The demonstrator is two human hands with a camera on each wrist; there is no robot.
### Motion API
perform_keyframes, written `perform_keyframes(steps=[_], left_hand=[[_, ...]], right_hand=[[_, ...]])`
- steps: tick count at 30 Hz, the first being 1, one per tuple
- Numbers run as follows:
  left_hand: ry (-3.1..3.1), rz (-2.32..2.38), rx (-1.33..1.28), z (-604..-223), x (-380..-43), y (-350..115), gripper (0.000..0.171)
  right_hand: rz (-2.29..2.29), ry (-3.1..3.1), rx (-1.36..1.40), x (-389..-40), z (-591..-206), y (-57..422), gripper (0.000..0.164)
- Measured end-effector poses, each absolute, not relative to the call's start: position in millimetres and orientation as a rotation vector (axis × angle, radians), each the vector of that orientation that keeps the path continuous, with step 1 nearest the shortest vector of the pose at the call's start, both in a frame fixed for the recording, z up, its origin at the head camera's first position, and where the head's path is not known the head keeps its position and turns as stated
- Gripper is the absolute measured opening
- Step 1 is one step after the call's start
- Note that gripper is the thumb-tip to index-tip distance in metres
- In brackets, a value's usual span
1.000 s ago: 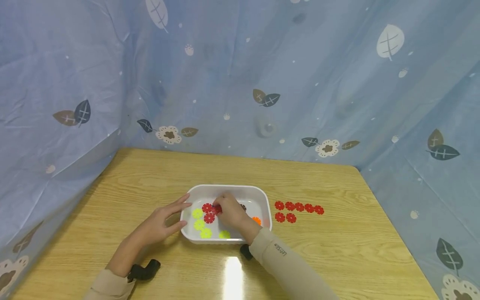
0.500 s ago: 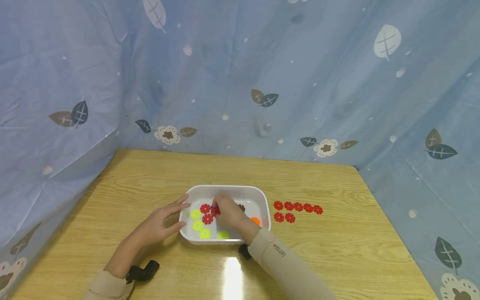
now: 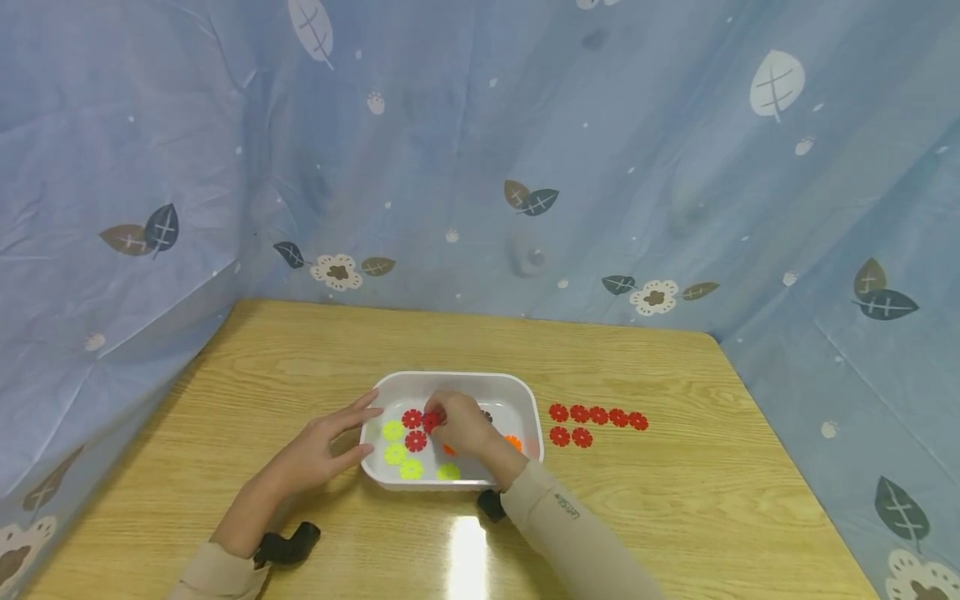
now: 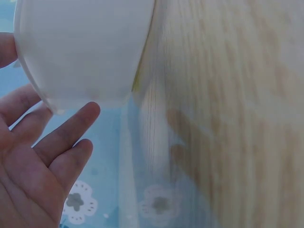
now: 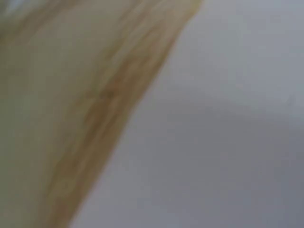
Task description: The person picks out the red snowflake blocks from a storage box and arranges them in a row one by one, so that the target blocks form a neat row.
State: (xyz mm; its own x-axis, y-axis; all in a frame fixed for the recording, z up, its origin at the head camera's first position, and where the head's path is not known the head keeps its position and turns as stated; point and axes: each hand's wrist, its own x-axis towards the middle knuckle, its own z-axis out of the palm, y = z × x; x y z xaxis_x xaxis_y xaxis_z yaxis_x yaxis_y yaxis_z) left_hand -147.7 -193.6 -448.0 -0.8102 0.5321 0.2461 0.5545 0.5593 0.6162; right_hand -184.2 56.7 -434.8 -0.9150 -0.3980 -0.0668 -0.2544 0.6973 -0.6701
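A white tray (image 3: 457,484) with flower-shaped plastic discs in it stands on the table. My right hand (image 3: 467,427) reaches into it, thumb and fingers pinching a red flower-shaped disc (image 3: 431,422). Two more red discs lie just left of those fingertips, one being the lower red disc (image 3: 416,441). At the tray's left end my left hand (image 3: 318,447) rests its spread, fairly straight fingers against the rim; the left wrist view shows this hand (image 4: 35,156) beside the tray's outer wall (image 4: 85,52). The right wrist view is blurred and shows only white tray wall and wood.
Several yellow-green discs (image 3: 395,454) lie in the tray's left part, an orange disc (image 3: 513,442) at its right. A dark disc (image 3: 487,416) is partly hidden by my right hand. Several red discs (image 3: 579,413) lie in two rows on the table (image 3: 675,483), right of the tray.
My right hand has turned and lifted slightly, and the red disc shows more clearly at its fingertips. An orange disc edge now shows under that hand. The left hand stays put.
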Motion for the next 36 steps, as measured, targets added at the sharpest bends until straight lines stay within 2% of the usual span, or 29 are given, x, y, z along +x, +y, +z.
perform_keyframes(steps=[10, 17, 27, 36], left_hand=[[-2.747, -1.112, -0.958, -449.6, -148.1, -193.2, 0.050], [-2.751, -1.114, -0.947, -447.6, -146.9, -192.8, 0.049], [-2.766, -1.109, -0.936, -444.9, -148.0, -194.0, 0.050], [-2.761, -1.119, -0.946, -446.3, -148.1, -194.5, 0.049]], right_hand=[[-1.400, 2.499, -0.382, -182.1, -426.1, 67.9, 0.024], [-1.588, 2.430, -0.378, -179.0, -420.9, 82.3, 0.028], [-1.848, 2.320, -0.170, -171.0, -402.3, 119.4, 0.033], [-1.934, 2.371, -0.001, -156.3, -407.7, 169.5, 0.036]])
